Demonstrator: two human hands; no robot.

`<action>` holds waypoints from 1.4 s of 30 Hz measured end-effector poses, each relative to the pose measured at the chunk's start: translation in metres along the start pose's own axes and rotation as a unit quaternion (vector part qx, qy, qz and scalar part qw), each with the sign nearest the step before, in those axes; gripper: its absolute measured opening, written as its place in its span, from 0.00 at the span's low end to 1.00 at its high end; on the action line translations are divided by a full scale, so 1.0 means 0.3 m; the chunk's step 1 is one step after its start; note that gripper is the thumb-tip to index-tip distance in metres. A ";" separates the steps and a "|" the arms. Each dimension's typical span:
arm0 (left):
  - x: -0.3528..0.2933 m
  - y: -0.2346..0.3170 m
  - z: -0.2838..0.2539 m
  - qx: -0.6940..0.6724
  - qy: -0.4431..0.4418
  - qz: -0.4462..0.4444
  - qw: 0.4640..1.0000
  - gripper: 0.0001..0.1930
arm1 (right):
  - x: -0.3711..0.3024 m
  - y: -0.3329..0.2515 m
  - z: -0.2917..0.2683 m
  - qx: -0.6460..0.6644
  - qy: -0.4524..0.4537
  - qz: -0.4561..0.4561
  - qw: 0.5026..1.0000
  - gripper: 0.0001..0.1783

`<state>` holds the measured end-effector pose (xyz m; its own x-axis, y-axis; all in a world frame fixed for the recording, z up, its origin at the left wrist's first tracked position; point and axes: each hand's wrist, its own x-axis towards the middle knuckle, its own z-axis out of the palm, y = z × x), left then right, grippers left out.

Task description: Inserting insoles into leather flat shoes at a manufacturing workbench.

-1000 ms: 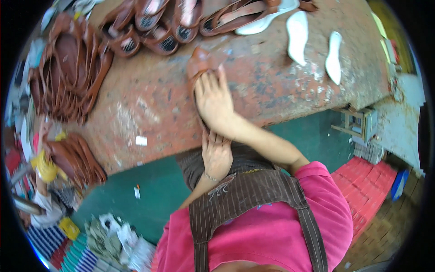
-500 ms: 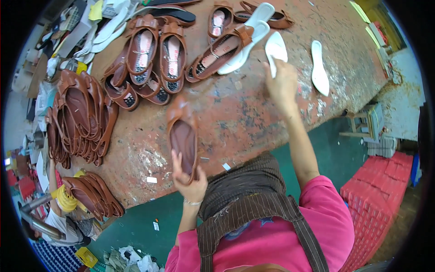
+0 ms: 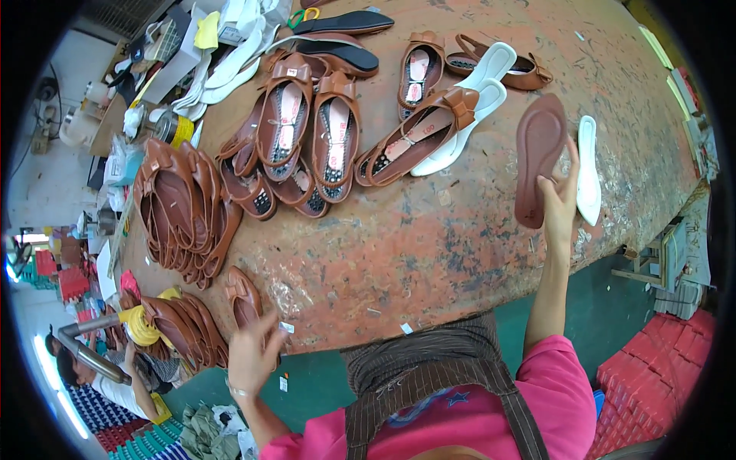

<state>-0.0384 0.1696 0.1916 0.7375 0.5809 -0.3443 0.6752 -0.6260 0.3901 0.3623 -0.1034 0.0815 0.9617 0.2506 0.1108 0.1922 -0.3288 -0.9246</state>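
Note:
My right hand [image 3: 561,195] grips a brown insole [image 3: 540,157] at the waist, thumb on its brown face, just above the table. Close beside it on the right lies a white insole [image 3: 589,172]. At the table's front left edge my left hand [image 3: 254,354] has its fingers apart, over the heel end of a brown flat shoe [image 3: 242,297]. Part of that shoe is hidden by the hand. A row of similar shoes [image 3: 188,326] sits just left of it. Brown slingback shoes with bows [image 3: 335,134] stand across the table's far middle.
A heap of brown shoes [image 3: 184,203] fills the left side of the worktable [image 3: 429,253]. White insoles [image 3: 475,115] lie under one slingback. Scissors with green and yellow handles [image 3: 303,17] are at the far edge. Red stacked crates [image 3: 652,383] stand right; a person [image 3: 115,391] sits lower left.
My left hand has carried the brown shoe leftward to the row at the edge and opened its fingers. My right hand has moved right, and its insole now shows brown instead of white.

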 end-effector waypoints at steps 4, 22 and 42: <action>0.618 0.348 0.035 -0.134 0.097 0.219 0.962 0.18 | -0.043 -0.013 -0.076 0.430 0.039 0.055 0.900 0.37; 0.748 0.374 -0.083 -0.017 0.444 0.268 0.855 0.10 | -0.272 0.018 -0.084 0.355 -0.074 0.161 0.918 0.24; -0.024 -0.098 0.648 -0.438 0.269 -0.062 0.855 0.20 | -0.627 -0.127 0.533 -0.052 -0.407 -0.378 0.830 0.12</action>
<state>-0.0615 0.0828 0.0164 0.3893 0.9177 -0.0790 0.3064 -0.0482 0.9507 0.1427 0.0076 0.0377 0.1158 0.9393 0.3229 0.7371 0.1366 -0.6618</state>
